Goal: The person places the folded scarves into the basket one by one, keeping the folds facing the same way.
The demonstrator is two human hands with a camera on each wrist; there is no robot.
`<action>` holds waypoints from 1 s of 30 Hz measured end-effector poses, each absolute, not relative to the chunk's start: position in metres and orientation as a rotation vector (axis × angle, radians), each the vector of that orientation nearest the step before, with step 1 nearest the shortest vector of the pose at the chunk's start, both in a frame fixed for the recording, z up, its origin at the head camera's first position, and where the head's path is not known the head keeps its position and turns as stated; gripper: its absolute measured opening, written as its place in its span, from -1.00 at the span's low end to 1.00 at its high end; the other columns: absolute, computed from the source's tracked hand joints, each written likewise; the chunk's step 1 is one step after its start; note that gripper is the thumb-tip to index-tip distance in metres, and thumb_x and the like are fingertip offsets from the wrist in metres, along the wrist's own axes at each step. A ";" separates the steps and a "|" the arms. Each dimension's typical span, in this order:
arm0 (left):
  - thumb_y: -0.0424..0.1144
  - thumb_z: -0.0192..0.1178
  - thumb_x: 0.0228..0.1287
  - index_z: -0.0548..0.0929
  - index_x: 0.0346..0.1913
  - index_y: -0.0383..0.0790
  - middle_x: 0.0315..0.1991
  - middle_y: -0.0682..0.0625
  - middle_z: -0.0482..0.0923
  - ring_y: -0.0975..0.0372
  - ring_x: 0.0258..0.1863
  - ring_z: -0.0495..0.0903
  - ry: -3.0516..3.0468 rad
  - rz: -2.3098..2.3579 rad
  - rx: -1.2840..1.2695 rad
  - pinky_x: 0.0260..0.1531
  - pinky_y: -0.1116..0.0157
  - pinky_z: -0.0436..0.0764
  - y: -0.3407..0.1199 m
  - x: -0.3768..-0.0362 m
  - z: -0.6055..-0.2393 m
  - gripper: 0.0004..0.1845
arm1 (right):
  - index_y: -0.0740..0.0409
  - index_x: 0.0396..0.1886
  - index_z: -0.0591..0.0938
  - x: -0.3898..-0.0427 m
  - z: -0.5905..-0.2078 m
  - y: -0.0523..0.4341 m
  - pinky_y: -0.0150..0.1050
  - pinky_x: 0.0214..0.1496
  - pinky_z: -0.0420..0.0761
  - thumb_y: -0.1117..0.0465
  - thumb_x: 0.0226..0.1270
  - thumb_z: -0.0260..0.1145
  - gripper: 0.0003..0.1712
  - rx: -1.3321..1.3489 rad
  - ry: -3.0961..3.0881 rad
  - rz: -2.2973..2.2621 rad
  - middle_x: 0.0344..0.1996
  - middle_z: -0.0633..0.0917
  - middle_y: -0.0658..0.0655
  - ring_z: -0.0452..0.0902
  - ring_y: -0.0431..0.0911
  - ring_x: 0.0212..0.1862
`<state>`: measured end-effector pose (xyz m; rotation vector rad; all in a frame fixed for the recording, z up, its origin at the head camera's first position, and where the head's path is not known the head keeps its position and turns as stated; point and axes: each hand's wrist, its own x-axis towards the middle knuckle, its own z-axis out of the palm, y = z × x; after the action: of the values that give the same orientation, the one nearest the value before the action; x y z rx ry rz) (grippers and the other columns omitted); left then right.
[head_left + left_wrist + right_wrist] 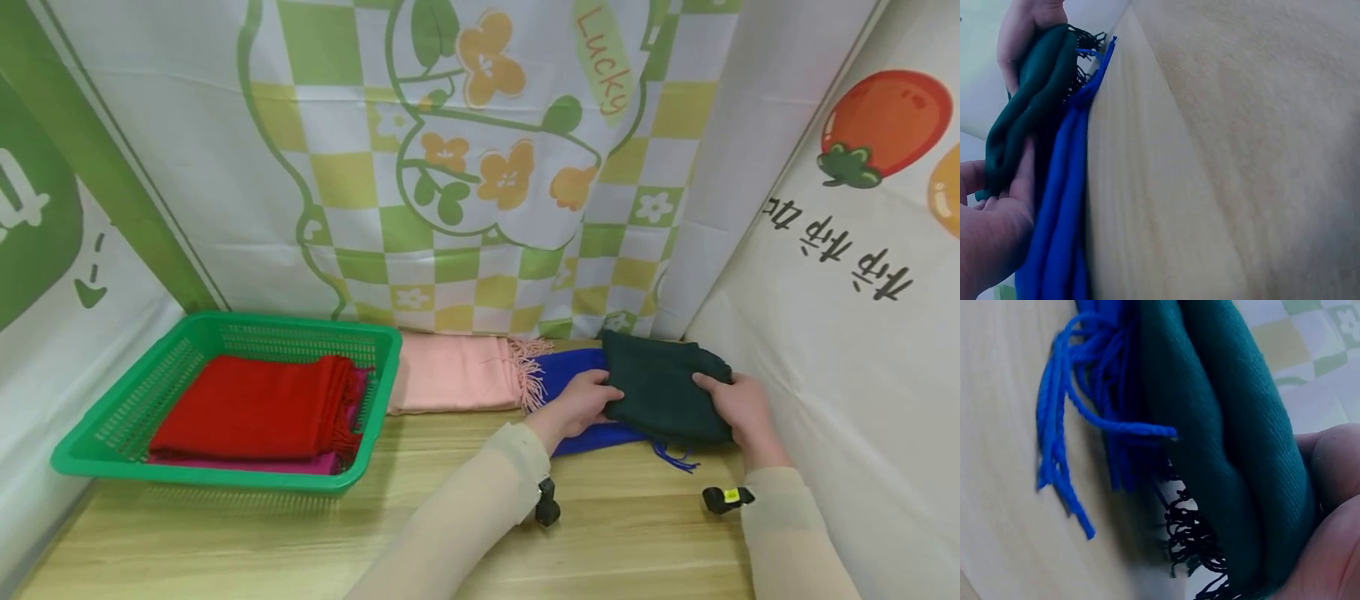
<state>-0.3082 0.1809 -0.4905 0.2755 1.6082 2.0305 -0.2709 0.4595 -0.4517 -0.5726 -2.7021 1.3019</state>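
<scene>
A folded dark green scarf (663,387) is held between both hands over a folded blue scarf (573,371) on the table. My left hand (577,406) grips the green scarf's left edge, thumb on top and fingers beneath, as the left wrist view shows. At the opposite edge my right hand (742,412) pinches the scarf, its thumb lying on the upper face. Dark fringe (1194,534) hangs at the green scarf's end in the right wrist view, close to the blue tassels (1110,406). Much of the blue scarf is hidden under the green one.
Left of the blue scarf lies a folded pink scarf (453,373) with fringe. A green plastic basket (386,367) at the left holds a folded red scarf (247,408) over a magenta one (326,463). Printed cloth walls (480,275) enclose the wooden table (450,467) at back and sides.
</scene>
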 end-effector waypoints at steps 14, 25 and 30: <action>-0.34 0.26 0.65 0.33 0.71 -0.34 0.58 -0.24 0.46 -0.05 0.27 0.74 1.724 2.002 0.410 0.15 0.00 0.78 0.162 -0.305 -0.469 -0.31 | 0.69 0.61 0.22 -0.264 -0.429 0.434 0.35 0.62 0.30 -0.18 0.71 0.26 0.05 -0.501 -2.697 1.188 0.60 0.27 0.67 0.23 0.51 0.60; -0.31 0.25 0.66 0.32 0.71 -0.35 0.58 -0.26 0.46 -0.06 0.39 0.66 1.904 1.917 0.515 0.24 0.00 0.74 0.126 -0.301 -0.461 -0.31 | 0.67 0.59 0.28 -0.260 -0.419 0.401 0.38 0.57 0.35 -0.21 0.72 0.25 0.02 -0.371 -2.744 1.137 0.56 0.31 0.69 0.27 0.55 0.56; -0.30 0.29 0.61 0.40 0.67 -0.35 0.57 -0.25 0.49 -0.05 0.40 0.64 2.054 1.883 0.530 0.22 0.02 0.74 0.110 -0.298 -0.458 -0.33 | 0.62 0.26 0.55 -0.260 -0.421 0.386 0.34 0.38 0.51 -0.20 0.70 0.30 -0.17 -0.280 -2.715 1.060 0.33 0.56 0.66 0.52 0.50 0.33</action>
<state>-0.2983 0.1105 -0.4582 0.5295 2.0541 1.8828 -0.2604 0.3857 -0.4208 -0.2804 -2.7152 1.0598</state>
